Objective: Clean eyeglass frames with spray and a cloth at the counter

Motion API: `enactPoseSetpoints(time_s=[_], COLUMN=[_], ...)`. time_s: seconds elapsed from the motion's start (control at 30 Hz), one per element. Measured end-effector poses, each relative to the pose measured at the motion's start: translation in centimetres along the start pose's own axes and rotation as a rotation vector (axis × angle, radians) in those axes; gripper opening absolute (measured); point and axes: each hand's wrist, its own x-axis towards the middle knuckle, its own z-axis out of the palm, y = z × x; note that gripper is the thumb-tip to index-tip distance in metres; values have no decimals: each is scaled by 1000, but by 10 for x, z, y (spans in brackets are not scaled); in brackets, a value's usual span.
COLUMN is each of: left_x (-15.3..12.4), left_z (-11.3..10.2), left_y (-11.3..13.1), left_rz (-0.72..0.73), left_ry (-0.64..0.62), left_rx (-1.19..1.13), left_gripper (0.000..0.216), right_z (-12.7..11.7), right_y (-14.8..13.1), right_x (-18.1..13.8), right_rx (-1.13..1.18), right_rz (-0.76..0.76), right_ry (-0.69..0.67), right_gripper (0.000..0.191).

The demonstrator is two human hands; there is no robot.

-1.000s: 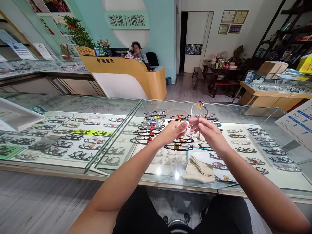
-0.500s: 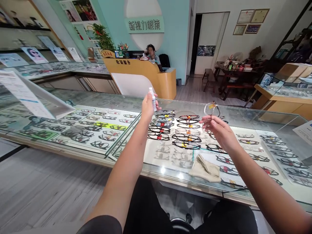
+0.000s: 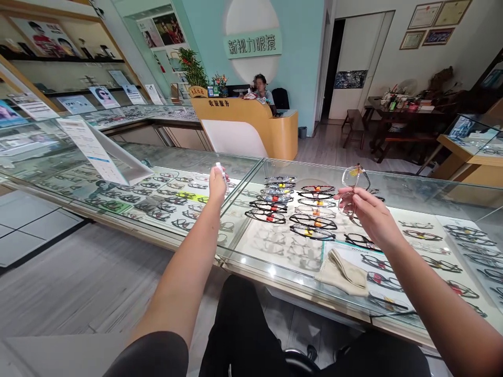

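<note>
My left hand is closed round a small white spray bottle, held above the glass counter with most of it hidden by the fingers. In my right hand is a pair of clear-framed glasses, gripped by the lower lens and tipped upright. Rows of glasses with coloured tags lie on the counter between the two hands. A folded beige cloth rests on the glass near the front edge, below my right hand.
The glass display counter runs across in front of me, with more glasses inside. A folded white sign stands on it at left. Behind, a person sits at a wooden reception desk. A wooden table stands back right.
My left hand has moved left and down with the spray bottle, away from the glasses rows. My right hand still holds the glasses upright. The view has turned slightly left.
</note>
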Motion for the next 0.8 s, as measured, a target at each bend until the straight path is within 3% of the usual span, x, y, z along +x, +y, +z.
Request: enactPoseSetpoints(time_s=[0.3,0.6,0.8], left_x=[9,6,2], left_z=[-2,0,3], left_y=[-15,-12,-4], left_rz=[-93,-95,-66], left_ry=[48,112,129], left_rx=[-87,-92,-32], left_gripper=[51,29,27], right_z=[0,-1,1], right_y=[2,-1,-3], right_x=[1,1,1], right_rx=[-39,-43,-22], right_rz=[-16,-11,-6], right_ry=[13,1,-6], right_gripper=[35,35,36])
